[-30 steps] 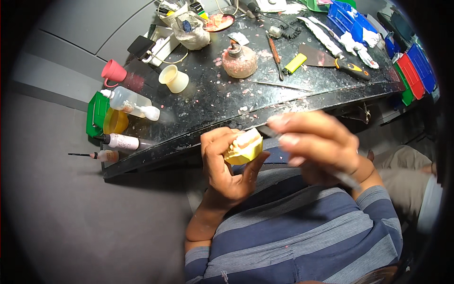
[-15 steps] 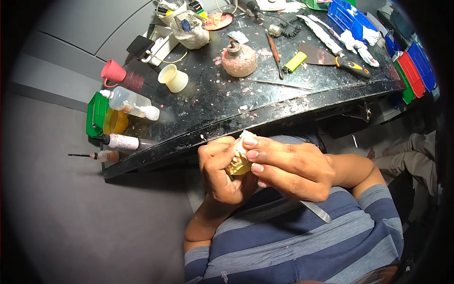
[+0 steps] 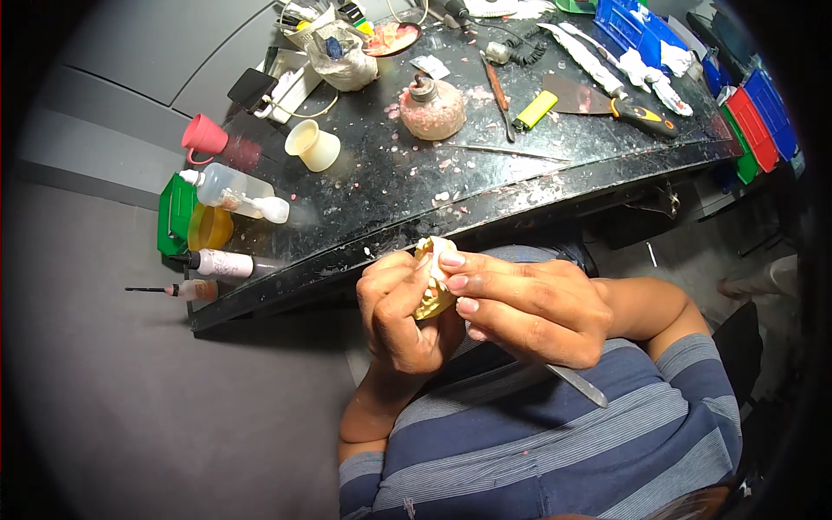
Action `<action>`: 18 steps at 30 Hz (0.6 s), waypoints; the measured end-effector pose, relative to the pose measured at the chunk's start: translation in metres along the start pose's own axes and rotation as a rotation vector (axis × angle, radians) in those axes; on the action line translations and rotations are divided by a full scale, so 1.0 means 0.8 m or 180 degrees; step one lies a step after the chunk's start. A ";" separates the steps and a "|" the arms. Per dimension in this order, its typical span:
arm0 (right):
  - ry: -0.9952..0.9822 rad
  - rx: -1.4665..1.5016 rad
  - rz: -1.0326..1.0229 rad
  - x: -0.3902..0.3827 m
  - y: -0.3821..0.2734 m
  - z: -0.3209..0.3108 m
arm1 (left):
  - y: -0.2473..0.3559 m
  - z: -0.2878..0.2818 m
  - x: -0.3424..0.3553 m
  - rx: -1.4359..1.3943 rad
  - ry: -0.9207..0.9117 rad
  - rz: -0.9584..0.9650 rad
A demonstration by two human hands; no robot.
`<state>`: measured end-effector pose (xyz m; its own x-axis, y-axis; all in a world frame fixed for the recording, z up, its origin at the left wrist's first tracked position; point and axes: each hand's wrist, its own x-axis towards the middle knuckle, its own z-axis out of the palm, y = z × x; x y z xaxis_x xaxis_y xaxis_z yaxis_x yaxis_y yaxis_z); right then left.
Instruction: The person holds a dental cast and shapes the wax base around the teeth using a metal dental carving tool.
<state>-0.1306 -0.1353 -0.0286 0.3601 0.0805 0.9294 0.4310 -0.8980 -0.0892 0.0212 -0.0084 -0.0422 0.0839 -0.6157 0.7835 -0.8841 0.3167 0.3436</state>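
Close to my striped shirt, above my lap, my left hand is closed around a yellow dental cast. Its tooth shapes show between my two hands. A pale pinkish-white piece lies along the upper part of the cast. The fingertips of my right hand press on this piece and on the side of the cast. From under the right palm a flat metal spatula sticks out toward my shirt; its other end is hidden by the hand.
Beyond my hands is the black workbench edge. On it are a wax-spattered burner, a cream cup, a yellow-green lighter, a scraper and a carving tool. Bottles stand at the left; coloured bins at the right.
My hands and the cast have shifted slightly left, and the cast has turned a little, showing more yellow at its top. At the far right, another person's legs have moved mostly out of view.
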 end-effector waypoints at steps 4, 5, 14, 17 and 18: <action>0.0005 0.0016 -0.0028 0.002 -0.001 -0.001 | 0.001 -0.002 0.001 0.0055 0.0003 0.0005; 0.0006 0.0016 -0.0029 0.002 0.000 0.002 | 0.002 -0.002 0.001 0.0047 0.0018 0.0000; 0.0245 -0.0104 -0.0167 0.002 0.004 0.006 | 0.005 0.000 0.006 0.0100 0.0047 -0.0059; 0.0038 -0.0026 -0.0083 0.003 0.002 0.001 | 0.005 0.002 0.007 0.0059 0.0088 -0.0063; 0.0029 -0.0049 -0.0100 0.003 0.003 0.000 | 0.005 0.002 0.006 0.0011 0.0102 -0.0074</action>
<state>-0.1285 -0.1370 -0.0265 0.3391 0.1049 0.9349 0.4292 -0.9016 -0.0545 0.0176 -0.0117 -0.0379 0.1191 -0.5996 0.7914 -0.8833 0.3001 0.3602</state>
